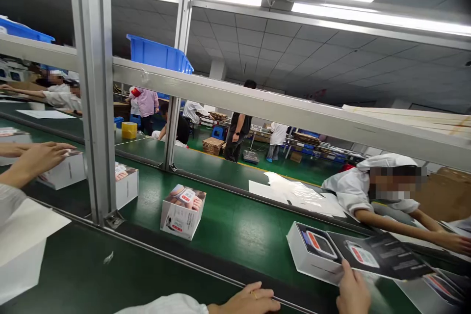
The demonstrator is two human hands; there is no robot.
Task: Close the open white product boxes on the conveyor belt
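The left hand (245, 300) lies empty and half-open on the conveyor rail (165, 254). The right hand (352, 293) pinches the dark printed lid (382, 257) of the white product box (309, 260) just ahead: light, stiff card, best held by its edges.

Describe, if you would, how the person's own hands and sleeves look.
Both hands are bare, with no gloves. The left hand wears a thin gold-coloured ring on one finger, and its loose white cloth sleeve shows no visible markings. The right hand shows no ring, and its sleeve is out of view.
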